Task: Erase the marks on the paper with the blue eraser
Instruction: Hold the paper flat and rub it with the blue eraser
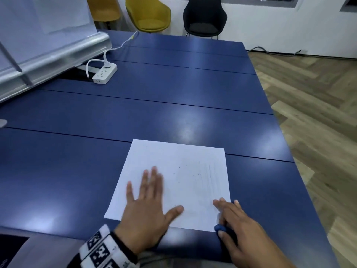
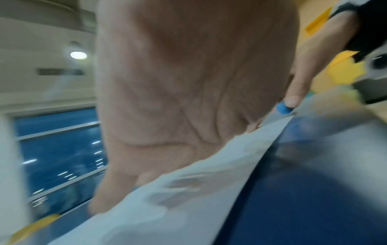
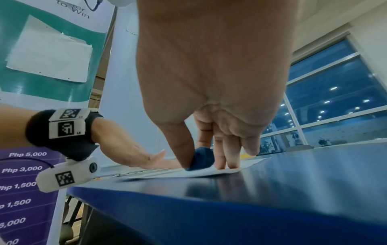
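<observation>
A white paper [image 1: 173, 180] lies near the front edge of the blue table [image 1: 173, 93]. Faint pencil strokes [image 1: 208, 175] and small specks mark its right half. My left hand [image 1: 146, 206] lies flat on the paper's left part, fingers spread. My right hand [image 1: 237, 219] is at the paper's near right corner and pinches the blue eraser [image 1: 220, 228] between thumb and fingers. In the right wrist view the eraser [image 3: 202, 159] touches the paper's corner [image 3: 226, 171]. The left wrist view shows the eraser [image 2: 283, 108] under the thumb, past the blurred paper [image 2: 188, 190].
A white power strip [image 1: 105, 73] with cables sits at the table's far left, beside a banner stand base [image 1: 52, 60]. Yellow chairs [image 1: 148, 14] and a black chair [image 1: 204, 16] stand beyond the table. Wooden floor [image 1: 318, 113] lies past the right edge.
</observation>
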Tool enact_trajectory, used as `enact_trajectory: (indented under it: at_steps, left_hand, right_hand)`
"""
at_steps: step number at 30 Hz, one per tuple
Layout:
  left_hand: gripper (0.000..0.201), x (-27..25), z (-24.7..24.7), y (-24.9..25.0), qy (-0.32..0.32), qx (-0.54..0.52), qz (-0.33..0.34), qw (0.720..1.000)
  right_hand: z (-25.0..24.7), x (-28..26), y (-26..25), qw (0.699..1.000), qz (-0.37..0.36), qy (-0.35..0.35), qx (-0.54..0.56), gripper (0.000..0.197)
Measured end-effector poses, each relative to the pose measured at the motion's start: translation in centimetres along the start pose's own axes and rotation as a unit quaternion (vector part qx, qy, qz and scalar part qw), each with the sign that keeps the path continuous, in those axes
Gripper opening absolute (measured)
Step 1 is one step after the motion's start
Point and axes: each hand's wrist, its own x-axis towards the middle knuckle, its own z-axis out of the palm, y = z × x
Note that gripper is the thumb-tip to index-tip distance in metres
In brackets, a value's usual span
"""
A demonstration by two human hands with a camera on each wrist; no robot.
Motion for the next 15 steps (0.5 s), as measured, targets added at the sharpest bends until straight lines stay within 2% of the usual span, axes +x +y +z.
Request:
enact_trajectory:
  at_steps: [3,4,5,8,9,11,12,13,15]
  left_hand:
    - [0.086,-0.2,1.6,2.9,-0.013,0.064,0.153,0.986]
    - [0.081,-0.2,2.4,3.0,-0.012,0.081,0.190,0.978]
    - [0.081,-0.2,2.7,2.6,-0.015,0.093,0.199,0.976]
    - [0.082,-0.6,1.9,-1.0,0.007,0.106,0.144,0.984]
    - [0.085,-0.6,1.2,-2.1,0.034,0.114,0.111,0.987]
    - [0.096,0.1,-0.1,-3.9,0.021,0.090,0.018,0.996]
    - [0.100,0.4,-0.9,-3.9,0.032,0.088,0.003,0.996]
    - [0.102,0.7,-1.3,-3.1,0.039,0.093,0.026,0.995]
    - [0.094,0.6,-1.0,-0.2,0.024,0.123,0.128,0.984]
  right_hand:
    - [0.0,0.1,-0.2,1.000,0.006,-0.001,-0.007,0.064]
    - [0.0,0.0,-0.2,1.000,0.009,-0.001,-0.009,0.064]
    - [0.0,0.0,-0.2,1.000,0.009,-0.001,-0.008,0.062]
    - [0.0,0.0,0.1,1.000,0.009,0.005,0.001,0.058]
    - [0.1,0.0,0.0,1.000,0.010,0.005,0.006,0.058]
    - [0.4,-0.1,0.1,1.000,0.010,0.004,0.010,0.059]
    - [0.6,-0.1,0.3,1.000,0.007,0.003,0.009,0.058]
    - [0.8,0.0,0.4,1.000,0.004,0.002,0.014,0.056]
    - [1.2,0.1,0.7,1.000,-0.006,0.001,0.016,0.045]
